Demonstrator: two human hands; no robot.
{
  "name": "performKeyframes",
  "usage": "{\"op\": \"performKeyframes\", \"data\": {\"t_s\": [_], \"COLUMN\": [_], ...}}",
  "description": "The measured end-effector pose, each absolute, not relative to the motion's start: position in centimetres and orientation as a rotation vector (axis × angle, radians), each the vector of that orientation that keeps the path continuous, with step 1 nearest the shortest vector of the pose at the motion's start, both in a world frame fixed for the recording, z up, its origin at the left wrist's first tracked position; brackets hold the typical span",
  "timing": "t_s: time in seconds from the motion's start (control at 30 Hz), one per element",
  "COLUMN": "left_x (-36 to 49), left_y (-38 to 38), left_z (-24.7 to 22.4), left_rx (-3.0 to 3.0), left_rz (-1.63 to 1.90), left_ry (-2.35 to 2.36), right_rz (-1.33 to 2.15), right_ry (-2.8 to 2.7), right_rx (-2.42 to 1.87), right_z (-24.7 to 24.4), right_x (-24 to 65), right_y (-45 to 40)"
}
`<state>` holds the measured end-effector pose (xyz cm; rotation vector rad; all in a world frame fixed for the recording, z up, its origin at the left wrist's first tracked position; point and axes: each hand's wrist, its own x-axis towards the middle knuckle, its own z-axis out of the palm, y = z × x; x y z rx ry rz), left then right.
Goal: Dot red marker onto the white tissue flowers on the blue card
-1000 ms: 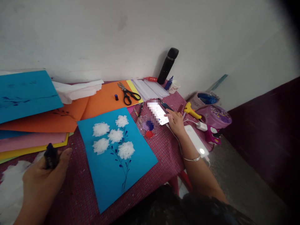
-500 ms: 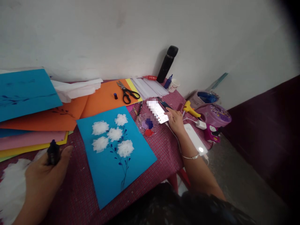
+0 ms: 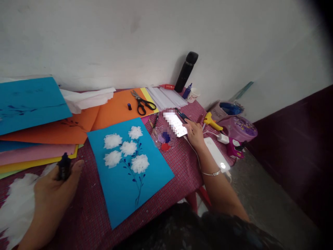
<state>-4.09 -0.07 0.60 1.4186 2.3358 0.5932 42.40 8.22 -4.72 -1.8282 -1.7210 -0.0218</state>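
My left hand is closed around a dark marker, its uncapped tip pointing up, beside white tissue paper. At the phone, my right hand has its fingers stretched onto the lit screen; part of the screen is blurred out. Between the hands lies a blue sheet with several white tissue flowers and drawn dark blue stems and leaves. A small marker cap stands on orange paper, near black-handled scissors.
Stacked coloured paper lies at the left. A paint palette, a black bottle, a paper cup and a yellow glue gun are on the table. A white power bank lies by my right forearm; tubs stand beyond.
My left hand has shifted slightly right and up with the marker. The right hand stays at the phone, and the papers keep their places.
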Motion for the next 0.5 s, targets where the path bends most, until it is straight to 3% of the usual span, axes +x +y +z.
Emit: {"op": "performKeyframes", "data": {"t_s": [0.5], "left_x": [-4.1], "left_y": [0.0], "left_z": [0.4], "left_rx": [1.444], "left_rz": [0.622], "left_ry": [2.295], "right_rz": [-0.014], "right_ry": [-1.757], "right_rx": [-1.799], "right_z": [-5.0], "right_x": [42.4], "right_y": [8.7]}}
